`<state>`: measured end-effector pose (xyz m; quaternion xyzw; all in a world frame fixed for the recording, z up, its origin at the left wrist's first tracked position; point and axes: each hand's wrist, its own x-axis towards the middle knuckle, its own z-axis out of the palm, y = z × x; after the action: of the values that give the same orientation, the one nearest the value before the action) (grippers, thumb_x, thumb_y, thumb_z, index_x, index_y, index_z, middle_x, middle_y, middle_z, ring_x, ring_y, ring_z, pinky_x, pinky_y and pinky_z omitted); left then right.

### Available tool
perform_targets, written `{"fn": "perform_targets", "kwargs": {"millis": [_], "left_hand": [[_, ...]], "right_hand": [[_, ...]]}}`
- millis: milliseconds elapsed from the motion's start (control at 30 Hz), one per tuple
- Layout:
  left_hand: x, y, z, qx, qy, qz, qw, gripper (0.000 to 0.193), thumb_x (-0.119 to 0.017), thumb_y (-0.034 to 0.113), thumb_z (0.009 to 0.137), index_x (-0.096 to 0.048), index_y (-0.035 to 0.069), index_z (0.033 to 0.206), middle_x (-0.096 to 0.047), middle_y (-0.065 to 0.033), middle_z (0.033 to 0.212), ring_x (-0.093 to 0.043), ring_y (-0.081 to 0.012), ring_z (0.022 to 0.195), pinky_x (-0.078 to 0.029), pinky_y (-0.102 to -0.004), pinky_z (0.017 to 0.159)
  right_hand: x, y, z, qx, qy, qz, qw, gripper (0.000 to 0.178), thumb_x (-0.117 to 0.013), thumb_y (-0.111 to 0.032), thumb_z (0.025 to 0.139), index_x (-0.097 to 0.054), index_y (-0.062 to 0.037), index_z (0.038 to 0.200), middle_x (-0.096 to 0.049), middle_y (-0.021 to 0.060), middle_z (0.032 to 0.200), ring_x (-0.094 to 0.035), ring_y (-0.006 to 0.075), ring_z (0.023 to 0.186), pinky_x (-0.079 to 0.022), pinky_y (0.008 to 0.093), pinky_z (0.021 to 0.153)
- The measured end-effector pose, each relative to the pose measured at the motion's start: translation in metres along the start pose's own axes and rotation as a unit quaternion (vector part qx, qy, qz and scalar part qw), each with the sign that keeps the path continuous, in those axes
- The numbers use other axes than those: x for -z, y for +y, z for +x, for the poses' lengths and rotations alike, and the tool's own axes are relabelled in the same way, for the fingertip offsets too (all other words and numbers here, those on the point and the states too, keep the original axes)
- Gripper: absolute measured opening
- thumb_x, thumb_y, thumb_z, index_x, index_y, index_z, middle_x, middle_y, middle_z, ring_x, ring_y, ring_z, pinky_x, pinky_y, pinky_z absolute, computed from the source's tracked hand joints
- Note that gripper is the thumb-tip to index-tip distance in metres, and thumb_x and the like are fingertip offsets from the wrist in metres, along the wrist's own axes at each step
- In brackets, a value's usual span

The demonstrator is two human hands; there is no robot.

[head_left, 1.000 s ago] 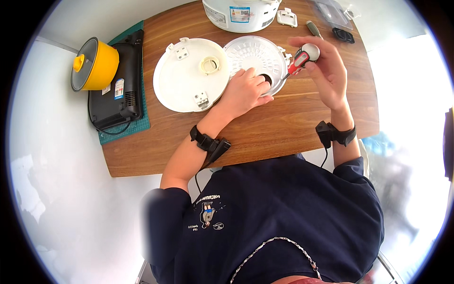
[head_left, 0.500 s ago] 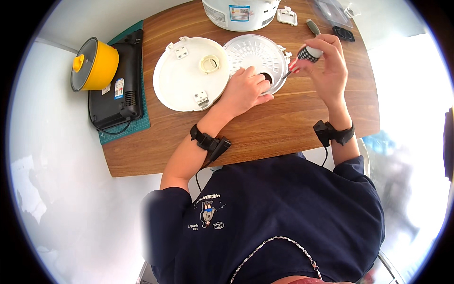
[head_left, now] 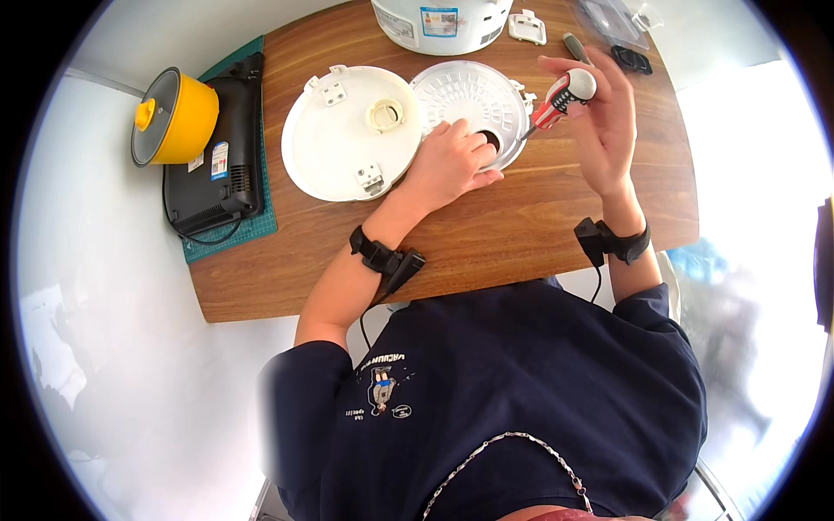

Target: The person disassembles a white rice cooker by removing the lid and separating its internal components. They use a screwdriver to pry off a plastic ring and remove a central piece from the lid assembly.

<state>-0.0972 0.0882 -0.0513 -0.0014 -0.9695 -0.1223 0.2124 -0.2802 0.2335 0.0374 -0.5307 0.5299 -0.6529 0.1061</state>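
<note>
A round vented disc, whitish and patterned with slots, lies on the table with a dark round opening near its near edge. My left hand rests on its near-left part, fingers curled beside the opening; whatever lies under them is hidden. A screwdriver with a red, white and black handle slants down to the disc's right rim. Around its handle is my right hand, the thumb side against it and the other fingers loosely stretched. To the left, overlapping the disc, sits a round cream-white cover with small hinge-like brackets.
A white appliance body stands at the back beside a small white plastic part. Another tool's grey handle and a black part lie at the back right. At left, a yellow pot sits on a black appliance over a green mat.
My right fingers have loosened and spread around the screwdriver handle, which now shows more of its red and white side. The left hand stays nearly in place.
</note>
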Motion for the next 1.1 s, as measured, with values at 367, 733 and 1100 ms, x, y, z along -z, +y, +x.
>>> {"fn": "perform_targets", "kwargs": {"millis": [367, 733, 1100], "left_hand": [[0.004, 0.002, 0.001, -0.001, -0.007, 0.014, 1.0, 0.033, -0.079, 0.04, 0.083, -0.067, 0.01, 0.085, -0.066, 0.0004, 0.09, -0.055, -0.0223, 0.087, -0.048, -0.0368, 0.076], [0.017, 0.024, 0.015, 0.065, 0.014, -0.002, 0.998, 0.034, -0.083, 0.031, 0.082, -0.066, 0.007, 0.099, -0.057, -0.0057, 0.097, -0.059, -0.0247, 0.091, -0.051, -0.0364, 0.08], [-0.003, 0.016, 0.052, 0.081, 0.008, -0.086, 0.993, 0.018, -0.076, 0.017, 0.087, -0.07, 0.005, 0.099, -0.059, -0.0085, 0.097, -0.061, -0.0282, 0.097, -0.052, -0.0405, 0.082]], "right_hand": [[-0.002, -0.004, 0.002, 0.023, 0.034, -0.086, 0.995, 0.058, -0.085, 0.0, 0.078, -0.064, -0.0076, 0.132, -0.068, 0.008, 0.116, -0.066, 0.0182, 0.102, -0.054, 0.0329, 0.092], [0.012, -0.009, 0.002, 0.034, -0.045, -0.178, 0.982, 0.051, -0.072, 0.007, 0.088, -0.058, -0.0017, 0.136, -0.065, 0.0096, 0.129, -0.064, 0.0181, 0.11, -0.052, 0.0344, 0.1], [0.014, -0.02, -0.002, 0.051, -0.043, -0.214, 0.975, 0.049, -0.071, 0.007, 0.086, -0.061, -0.0021, 0.133, -0.067, 0.0103, 0.127, -0.064, 0.0187, 0.111, -0.051, 0.0337, 0.098]]}}
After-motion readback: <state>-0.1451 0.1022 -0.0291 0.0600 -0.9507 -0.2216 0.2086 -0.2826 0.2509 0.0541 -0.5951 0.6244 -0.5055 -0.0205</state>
